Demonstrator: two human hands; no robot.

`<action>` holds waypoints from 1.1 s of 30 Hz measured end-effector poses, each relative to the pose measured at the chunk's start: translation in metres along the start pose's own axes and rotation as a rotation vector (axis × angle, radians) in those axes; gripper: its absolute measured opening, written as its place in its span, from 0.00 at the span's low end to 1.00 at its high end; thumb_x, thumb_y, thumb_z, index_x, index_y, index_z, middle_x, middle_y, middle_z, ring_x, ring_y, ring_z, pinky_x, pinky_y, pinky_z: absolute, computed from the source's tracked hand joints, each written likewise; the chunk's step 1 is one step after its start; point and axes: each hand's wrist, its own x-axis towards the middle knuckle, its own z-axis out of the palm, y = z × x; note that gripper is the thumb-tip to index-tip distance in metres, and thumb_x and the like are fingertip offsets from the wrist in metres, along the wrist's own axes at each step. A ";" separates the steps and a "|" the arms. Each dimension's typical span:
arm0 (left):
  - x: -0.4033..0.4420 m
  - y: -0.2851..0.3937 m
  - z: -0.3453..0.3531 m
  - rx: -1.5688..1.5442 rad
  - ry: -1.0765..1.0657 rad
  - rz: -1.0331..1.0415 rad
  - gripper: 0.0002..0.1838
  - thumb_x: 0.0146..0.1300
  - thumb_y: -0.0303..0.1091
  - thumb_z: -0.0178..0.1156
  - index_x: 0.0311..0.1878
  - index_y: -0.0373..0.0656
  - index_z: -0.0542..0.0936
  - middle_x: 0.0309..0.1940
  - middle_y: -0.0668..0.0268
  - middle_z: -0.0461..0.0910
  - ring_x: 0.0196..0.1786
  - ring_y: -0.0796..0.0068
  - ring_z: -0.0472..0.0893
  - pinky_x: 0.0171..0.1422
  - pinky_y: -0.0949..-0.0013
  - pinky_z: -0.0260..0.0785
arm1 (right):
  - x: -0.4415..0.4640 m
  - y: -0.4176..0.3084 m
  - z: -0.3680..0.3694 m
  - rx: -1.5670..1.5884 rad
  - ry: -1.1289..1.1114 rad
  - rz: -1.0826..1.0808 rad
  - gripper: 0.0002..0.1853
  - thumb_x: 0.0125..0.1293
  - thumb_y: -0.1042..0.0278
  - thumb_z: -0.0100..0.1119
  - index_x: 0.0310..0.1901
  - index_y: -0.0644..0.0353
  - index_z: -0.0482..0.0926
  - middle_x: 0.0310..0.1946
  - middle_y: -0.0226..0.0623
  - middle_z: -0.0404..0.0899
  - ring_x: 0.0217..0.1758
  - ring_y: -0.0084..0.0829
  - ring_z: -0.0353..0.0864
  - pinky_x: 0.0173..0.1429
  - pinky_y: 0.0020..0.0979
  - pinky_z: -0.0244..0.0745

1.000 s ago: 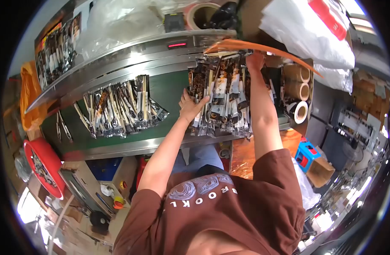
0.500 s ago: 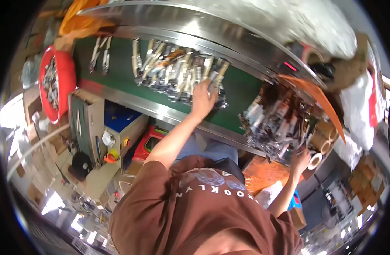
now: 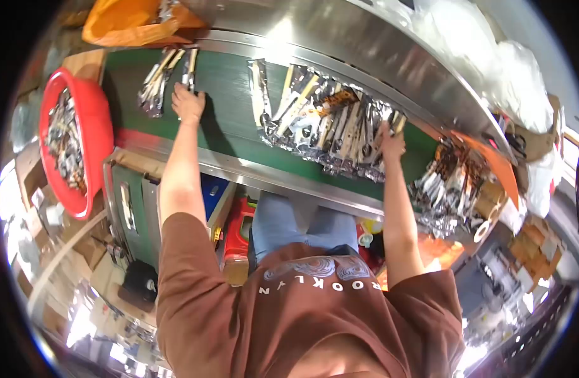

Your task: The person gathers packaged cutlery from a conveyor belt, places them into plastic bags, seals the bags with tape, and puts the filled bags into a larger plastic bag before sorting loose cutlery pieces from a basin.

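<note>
My left hand [image 3: 188, 104] is at the far left of the green belt [image 3: 229, 94], its fingers closed around a slim plastic-wrapped packet [image 3: 190, 63] with a pale stick inside. Left of it lies a small group of similar packets [image 3: 156, 85]. A long row of these shiny packets [image 3: 333, 126] spreads along the belt, some overlapping, with an orange-and-black printed piece on top. At the row's right end, my right hand [image 3: 392, 143] grips a packet [image 3: 398, 121]; its fingertips are partly hidden among the wrappers.
A red tub [image 3: 97, 126] of packets stands at the left. Further right a heap of packets [image 3: 450, 183] lies beside an orange sheet [image 3: 497, 167] and brown tape rolls [image 3: 491, 194]. A metal guard [image 3: 340, 38] runs behind the belt; an orange bag [image 3: 122, 22] hangs back left.
My left hand has moved from the row to the far left of the belt. My right hand has come from the heap to the row's right end. More packets lie at the left.
</note>
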 end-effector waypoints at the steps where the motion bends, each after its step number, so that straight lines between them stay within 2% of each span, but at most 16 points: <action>1: 0.010 -0.017 0.026 -0.001 0.008 0.077 0.43 0.51 0.43 0.65 0.67 0.36 0.57 0.66 0.51 0.61 0.64 0.42 0.62 0.65 0.41 0.57 | -0.024 -0.015 0.001 0.037 0.015 0.022 0.55 0.51 0.23 0.52 0.65 0.70 0.59 0.57 0.60 0.69 0.62 0.61 0.66 0.64 0.55 0.61; 5: -0.049 0.126 -0.016 0.028 -0.230 0.167 0.42 0.49 0.49 0.65 0.65 0.40 0.61 0.58 0.50 0.68 0.59 0.44 0.66 0.60 0.41 0.62 | -0.092 -0.083 0.012 0.012 0.089 0.136 0.55 0.48 0.24 0.56 0.69 0.60 0.57 0.64 0.59 0.60 0.67 0.59 0.58 0.63 0.62 0.57; 6: -0.073 0.174 -0.045 -0.025 -0.433 0.209 0.44 0.50 0.57 0.63 0.64 0.40 0.62 0.56 0.49 0.69 0.59 0.45 0.67 0.58 0.42 0.63 | -0.097 -0.091 0.019 0.042 0.053 0.121 0.55 0.48 0.23 0.56 0.69 0.59 0.56 0.65 0.58 0.58 0.67 0.59 0.57 0.63 0.64 0.55; 8: -0.137 0.224 -0.023 -0.126 -0.449 0.346 0.45 0.54 0.64 0.59 0.65 0.38 0.62 0.59 0.47 0.65 0.61 0.44 0.65 0.60 0.43 0.62 | -0.108 -0.100 0.027 0.191 0.034 0.007 0.54 0.48 0.28 0.61 0.67 0.64 0.59 0.61 0.57 0.65 0.64 0.55 0.64 0.65 0.53 0.59; 9: -0.163 0.242 -0.012 -0.163 -0.617 0.393 0.47 0.54 0.57 0.62 0.68 0.33 0.57 0.62 0.45 0.63 0.67 0.43 0.58 0.67 0.48 0.56 | -0.106 -0.089 0.035 0.325 -0.010 -0.065 0.54 0.48 0.29 0.62 0.66 0.67 0.60 0.59 0.54 0.67 0.62 0.52 0.66 0.64 0.49 0.61; 12: -0.239 0.248 -0.035 -0.809 -0.834 0.195 0.42 0.55 0.43 0.65 0.66 0.33 0.55 0.63 0.42 0.63 0.65 0.50 0.67 0.69 0.57 0.58 | -0.126 -0.031 0.025 0.756 -0.352 -0.002 0.50 0.49 0.36 0.67 0.65 0.67 0.62 0.58 0.50 0.71 0.63 0.43 0.69 0.66 0.38 0.62; 14: -0.290 0.231 -0.010 -1.143 -1.194 -0.145 0.44 0.53 0.41 0.68 0.66 0.32 0.55 0.65 0.49 0.64 0.66 0.59 0.66 0.70 0.61 0.57 | -0.136 0.025 0.013 0.864 -0.542 0.224 0.39 0.57 0.50 0.67 0.64 0.64 0.64 0.58 0.41 0.73 0.62 0.35 0.71 0.65 0.34 0.64; 15: -0.305 0.242 -0.017 -1.141 -1.143 -0.135 0.46 0.51 0.40 0.70 0.67 0.32 0.55 0.63 0.50 0.66 0.64 0.61 0.68 0.69 0.63 0.58 | -0.140 0.028 0.001 1.247 -0.721 0.332 0.32 0.62 0.57 0.63 0.64 0.62 0.64 0.58 0.39 0.73 0.60 0.33 0.72 0.63 0.34 0.67; 17: -0.274 0.281 -0.046 -1.333 -1.067 -0.090 0.49 0.51 0.44 0.71 0.68 0.31 0.55 0.61 0.49 0.69 0.63 0.62 0.70 0.68 0.62 0.58 | -0.096 0.030 -0.013 1.256 -0.855 0.411 0.25 0.66 0.60 0.58 0.62 0.62 0.67 0.54 0.38 0.75 0.56 0.32 0.75 0.59 0.35 0.72; 19: -0.209 0.312 -0.049 -1.200 -1.164 -0.105 0.51 0.51 0.55 0.69 0.67 0.29 0.56 0.60 0.47 0.70 0.63 0.58 0.70 0.67 0.62 0.61 | -0.043 -0.011 -0.047 1.346 -0.926 0.278 0.24 0.66 0.58 0.58 0.59 0.62 0.72 0.50 0.39 0.78 0.50 0.31 0.79 0.55 0.34 0.74; 20: -0.179 0.321 -0.030 -0.771 -0.837 0.165 0.49 0.52 0.54 0.68 0.66 0.28 0.59 0.59 0.43 0.70 0.63 0.55 0.71 0.66 0.63 0.62 | -0.018 -0.032 -0.052 1.369 -0.864 0.154 0.25 0.66 0.55 0.58 0.59 0.61 0.71 0.49 0.37 0.79 0.49 0.30 0.79 0.55 0.33 0.74; 21: -0.157 0.328 -0.033 -0.676 -0.794 0.184 0.46 0.50 0.62 0.66 0.61 0.32 0.68 0.53 0.40 0.74 0.60 0.49 0.74 0.61 0.59 0.66 | 0.001 -0.053 -0.052 1.391 -0.790 0.011 0.26 0.66 0.52 0.58 0.59 0.60 0.71 0.48 0.36 0.79 0.49 0.29 0.80 0.55 0.32 0.75; 23: -0.147 0.335 -0.042 -0.652 -0.877 0.196 0.47 0.52 0.66 0.61 0.64 0.35 0.65 0.56 0.42 0.73 0.61 0.50 0.72 0.65 0.59 0.62 | 0.011 -0.072 -0.049 1.189 -0.812 0.054 0.26 0.64 0.50 0.60 0.56 0.62 0.74 0.44 0.36 0.81 0.45 0.28 0.81 0.53 0.31 0.75; 25: -0.164 0.338 -0.017 -1.020 -1.008 0.011 0.42 0.59 0.61 0.59 0.64 0.34 0.65 0.57 0.51 0.74 0.59 0.61 0.74 0.64 0.63 0.63 | 0.008 -0.069 -0.016 1.173 -0.751 0.005 0.24 0.60 0.54 0.66 0.48 0.68 0.78 0.40 0.39 0.81 0.41 0.28 0.81 0.46 0.30 0.77; 28: -0.205 0.327 -0.008 -1.245 -1.282 -0.397 0.36 0.65 0.56 0.56 0.66 0.37 0.65 0.57 0.60 0.73 0.55 0.73 0.75 0.57 0.69 0.69 | -0.043 -0.082 -0.042 1.101 -0.609 -0.021 0.37 0.48 0.48 0.74 0.51 0.72 0.74 0.40 0.41 0.80 0.39 0.30 0.81 0.42 0.31 0.77; 33: -0.306 0.232 -0.013 -1.330 -1.288 -0.544 0.38 0.64 0.62 0.53 0.65 0.38 0.67 0.55 0.62 0.75 0.53 0.71 0.77 0.55 0.66 0.71 | -0.121 -0.022 -0.013 0.979 -1.004 0.106 0.38 0.51 0.45 0.72 0.53 0.70 0.74 0.45 0.45 0.80 0.43 0.31 0.81 0.47 0.32 0.77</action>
